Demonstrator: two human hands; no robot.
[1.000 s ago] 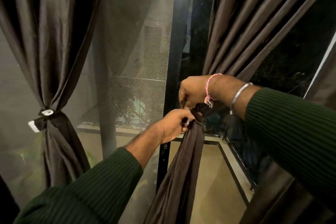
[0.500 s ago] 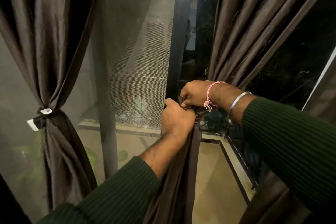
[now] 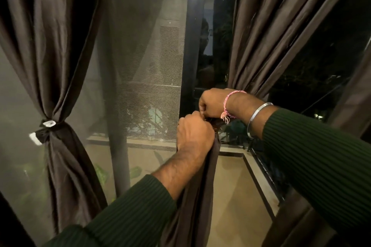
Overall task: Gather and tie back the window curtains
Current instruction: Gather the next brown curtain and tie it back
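A dark brown curtain on the right [image 3: 281, 32] is gathered into a narrow bunch at waist height, and its lower part [image 3: 200, 196] hangs straight down. My left hand [image 3: 194, 136] grips the gathered bunch from the front. My right hand [image 3: 210, 103] sits just above and behind it, fingers curled and pinching at the same gathered spot; what it pinches is hidden by both hands. The left curtain [image 3: 50, 46] hangs tied at its middle by a dark band with white tabs [image 3: 47, 126].
A dark window post [image 3: 190, 46] stands between a mesh screen [image 3: 144, 66] and black glass. A second post [image 3: 118, 156] rises lower left. Beyond the glass lies a balcony floor [image 3: 230, 196] with a low ledge and railing on the right.
My left hand rose from beside the gathered curtain to cover it from the front, closing up against my right hand. The view has tilted slightly downward.
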